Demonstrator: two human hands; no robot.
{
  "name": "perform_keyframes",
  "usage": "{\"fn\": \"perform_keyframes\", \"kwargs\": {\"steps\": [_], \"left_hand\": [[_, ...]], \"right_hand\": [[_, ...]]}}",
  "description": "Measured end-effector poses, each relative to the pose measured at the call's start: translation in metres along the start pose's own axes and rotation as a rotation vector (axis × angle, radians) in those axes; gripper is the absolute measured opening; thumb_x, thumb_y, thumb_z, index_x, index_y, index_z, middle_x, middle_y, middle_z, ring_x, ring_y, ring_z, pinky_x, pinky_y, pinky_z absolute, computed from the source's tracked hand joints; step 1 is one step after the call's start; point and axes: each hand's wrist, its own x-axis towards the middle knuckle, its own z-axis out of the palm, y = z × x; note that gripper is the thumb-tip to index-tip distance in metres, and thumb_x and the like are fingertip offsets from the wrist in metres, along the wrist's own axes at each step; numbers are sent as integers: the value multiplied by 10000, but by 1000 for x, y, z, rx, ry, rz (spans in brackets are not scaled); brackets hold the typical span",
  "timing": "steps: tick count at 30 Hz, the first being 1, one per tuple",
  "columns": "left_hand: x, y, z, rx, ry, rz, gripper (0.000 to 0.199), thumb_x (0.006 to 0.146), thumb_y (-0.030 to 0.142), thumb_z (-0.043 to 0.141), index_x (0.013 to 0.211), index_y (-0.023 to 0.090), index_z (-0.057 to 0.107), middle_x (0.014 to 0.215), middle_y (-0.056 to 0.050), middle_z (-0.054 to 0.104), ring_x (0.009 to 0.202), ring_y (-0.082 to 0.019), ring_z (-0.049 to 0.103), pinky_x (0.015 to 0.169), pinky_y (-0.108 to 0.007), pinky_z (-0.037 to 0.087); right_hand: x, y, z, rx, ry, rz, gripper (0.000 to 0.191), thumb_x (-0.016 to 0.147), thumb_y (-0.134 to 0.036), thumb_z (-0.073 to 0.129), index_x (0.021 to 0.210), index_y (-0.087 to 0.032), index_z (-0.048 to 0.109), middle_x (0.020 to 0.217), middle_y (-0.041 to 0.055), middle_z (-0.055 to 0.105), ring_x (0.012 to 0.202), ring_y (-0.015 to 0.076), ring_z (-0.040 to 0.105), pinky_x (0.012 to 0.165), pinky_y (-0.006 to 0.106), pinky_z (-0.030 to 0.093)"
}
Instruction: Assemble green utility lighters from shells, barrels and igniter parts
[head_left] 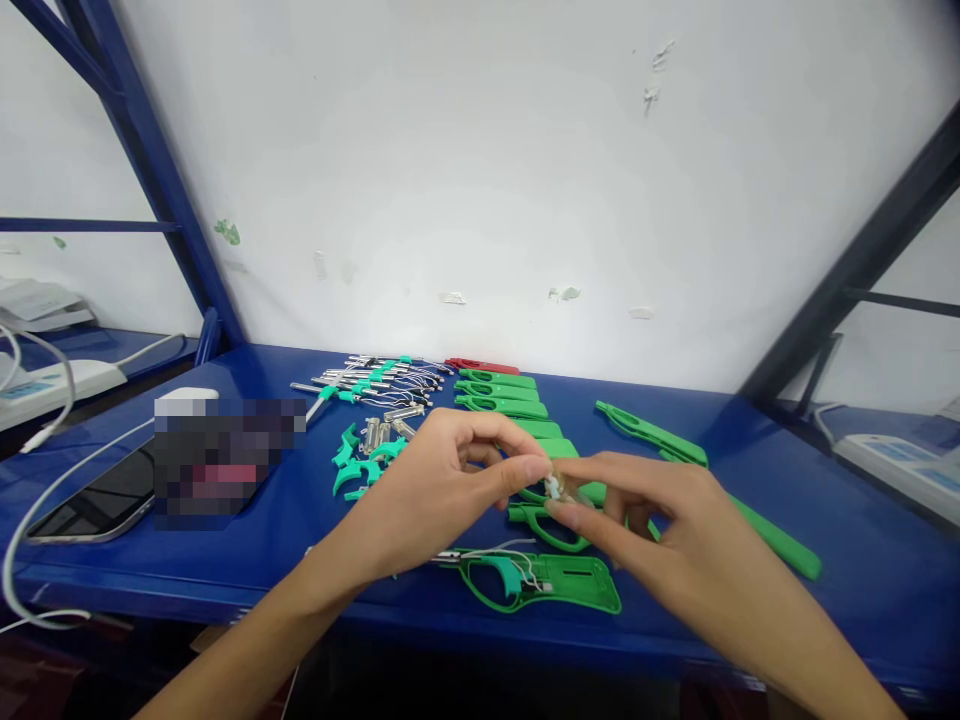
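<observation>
Nearest me are the person's forearms, which reach in over the front edge of the blue bench (862,570). The left hand (427,490) and right hand (660,510) meet above the green shells, each pinching with thumb and forefinger at one small clear piece (559,490) with a white bit at its end. The fingertips hide much of it.

Close along the front edge lies an open shell (577,580). To its right a broad stretch of blue top runs toward the dark post (855,250), with a loose shell (780,545) partly behind the right hand and another (652,435) farther back. On the left, a strip of blue top separates the phone (97,495) from the teal triggers (356,465). At the back edge, the bench meets the white wall (480,180), where a red shell (484,366) tops the column of green shells (502,392).

The open shell cradles a teal trigger (506,576), white wires (531,570) and a metal rod sticking out leftward. Clear tubes (379,435) sit just behind the loose triggers; I can't tell what they contain. Beyond them, wired rods (375,380) lie bunched together.
</observation>
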Motion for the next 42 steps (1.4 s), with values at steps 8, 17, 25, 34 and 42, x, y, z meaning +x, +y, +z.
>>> {"fn": "perform_keyframes", "kwargs": {"steps": [8, 17, 25, 34, 42], "left_hand": [[-3, -10, 5, 262, 93, 63, 221, 1021, 416, 681, 907, 237, 742, 688, 47, 646, 605, -118, 605, 533, -241, 409], [-6, -7, -3, 466, -148, 194, 223, 1151, 364, 439, 999, 239, 543, 847, 40, 621, 694, -139, 539, 625, -283, 392], [-4, -6, -3, 509, -184, 329, 315, 1173, 388, 403, 935, 230, 537, 766, 65, 507, 674, -131, 449, 647, -289, 333], [-9, -4, 4, 405, -106, 446, 292, 1129, 231, 486, 857, 195, 585, 728, 72, 505, 661, -96, 458, 640, -251, 348], [-6, -10, 9, 550, -18, 514, 276, 1071, 170, 463, 799, 201, 500, 701, 60, 467, 620, -110, 395, 606, -282, 313]], "right_hand": [[-1, 4, 2, -4, -7, -1, 258, 1015, -272, 715, 1237, -376, 796, 846, -67, 772, 562, 95, 592, 530, 224, 474], [-1, 1, 0, -34, -49, -29, 264, 1026, -239, 666, 1221, -344, 811, 1030, -10, 818, 600, 117, 628, 557, 242, 543], [-1, -1, -3, 23, -49, -42, 227, 1025, -269, 695, 1202, -346, 814, 953, -24, 805, 667, 132, 657, 594, 224, 569], [-2, -1, -4, 4, -71, -100, 181, 1032, -251, 683, 1129, -319, 819, 988, -3, 810, 802, 166, 733, 691, 245, 581], [1, 11, -2, -143, -64, -281, 318, 1099, -204, 527, 1291, -300, 761, 1112, 32, 824, 904, 185, 781, 754, 281, 569]]}}
